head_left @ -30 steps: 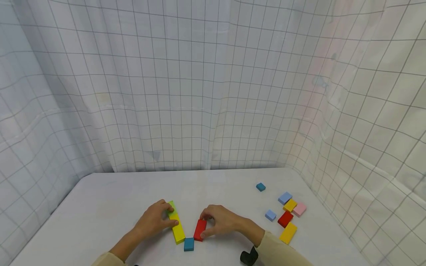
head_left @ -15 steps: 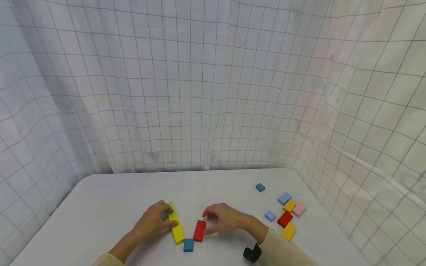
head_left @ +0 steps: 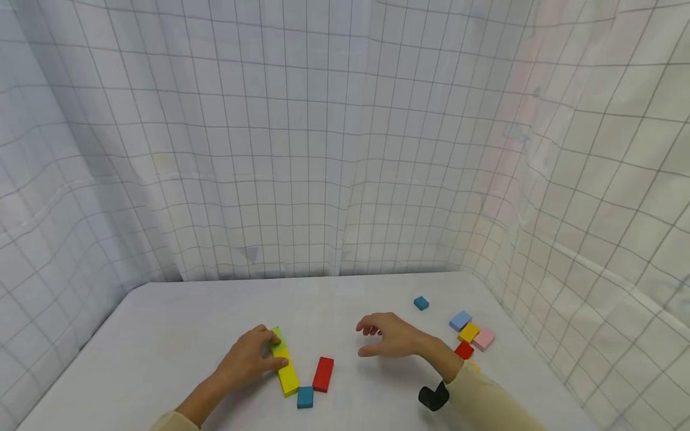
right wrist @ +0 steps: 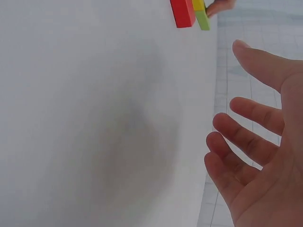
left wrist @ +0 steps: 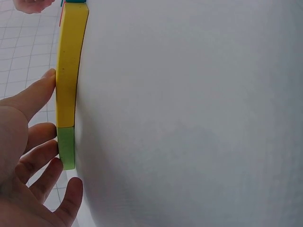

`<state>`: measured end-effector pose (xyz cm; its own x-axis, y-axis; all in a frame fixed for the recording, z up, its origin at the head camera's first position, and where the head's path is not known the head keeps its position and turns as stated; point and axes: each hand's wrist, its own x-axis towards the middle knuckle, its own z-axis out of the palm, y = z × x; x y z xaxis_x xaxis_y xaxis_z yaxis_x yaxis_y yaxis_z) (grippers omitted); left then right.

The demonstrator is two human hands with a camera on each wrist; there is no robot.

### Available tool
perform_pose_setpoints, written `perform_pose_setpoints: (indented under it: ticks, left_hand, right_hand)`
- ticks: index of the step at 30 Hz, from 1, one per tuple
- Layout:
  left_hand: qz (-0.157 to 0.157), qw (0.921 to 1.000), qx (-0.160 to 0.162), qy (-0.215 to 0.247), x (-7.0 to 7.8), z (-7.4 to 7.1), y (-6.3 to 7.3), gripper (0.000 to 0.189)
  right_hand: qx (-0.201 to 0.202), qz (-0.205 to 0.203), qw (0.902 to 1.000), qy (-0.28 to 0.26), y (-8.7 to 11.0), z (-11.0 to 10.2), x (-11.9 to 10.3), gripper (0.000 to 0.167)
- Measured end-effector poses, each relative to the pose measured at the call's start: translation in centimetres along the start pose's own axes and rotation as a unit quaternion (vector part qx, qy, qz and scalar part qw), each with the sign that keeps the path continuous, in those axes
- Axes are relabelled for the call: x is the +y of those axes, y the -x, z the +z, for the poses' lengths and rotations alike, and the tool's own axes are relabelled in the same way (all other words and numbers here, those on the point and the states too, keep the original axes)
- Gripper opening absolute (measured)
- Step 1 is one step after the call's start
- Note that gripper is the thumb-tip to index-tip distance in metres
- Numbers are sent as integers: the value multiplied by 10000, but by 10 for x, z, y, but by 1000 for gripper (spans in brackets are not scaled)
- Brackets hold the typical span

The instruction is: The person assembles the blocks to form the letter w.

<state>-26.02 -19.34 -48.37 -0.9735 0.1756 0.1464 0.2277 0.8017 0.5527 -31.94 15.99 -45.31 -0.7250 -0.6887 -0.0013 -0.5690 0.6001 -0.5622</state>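
My left hand [head_left: 247, 359] rests against a row of blocks, its thumb on the long yellow block [head_left: 288, 376] and its fingertips at the light green block [head_left: 278, 335]. In the left wrist view, the thumb and fingers of the hand [left wrist: 23, 142] touch one side of the yellow block [left wrist: 69, 66] and the green block [left wrist: 66, 146]. A teal block [head_left: 305, 397] sits at the yellow block's near end, with a red block [head_left: 323, 375] angled up from its other side. My right hand [head_left: 396, 335] hovers right of the red block, fingers loosely spread, holding nothing.
At the right of the white table [head_left: 215, 305] lie a blue block [head_left: 460, 321], a yellow-orange block [head_left: 468, 332], a pink block [head_left: 484, 339] and a second red block [head_left: 465, 350]. A small teal block [head_left: 421, 303] stands farther back. Gridded white curtains [head_left: 291, 149] surround the table.
My right hand has let go of the red block and moved away to the right and back, with its forearm now covering some of the right-hand blocks. My left hand has stayed put.
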Motion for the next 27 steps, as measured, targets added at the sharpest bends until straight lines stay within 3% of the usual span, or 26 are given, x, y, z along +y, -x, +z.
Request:
perform_pose_setpoints:
  ticks: [7, 17, 27]
  left_hand:
    - [-2, 10000, 4, 0, -1, 1, 0, 39]
    - [6, 10000, 11, -73, -2, 3, -1, 39]
    - [-7, 10000, 31, -83, -3, 3, -2, 40]
  right_hand:
    - [206, 110, 9997, 18, 17, -18, 17, 48]
    - [596, -99, 9980, 196, 48, -38, 49, 50]
    - [874, 187, 9960, 50, 78, -53, 66, 45]
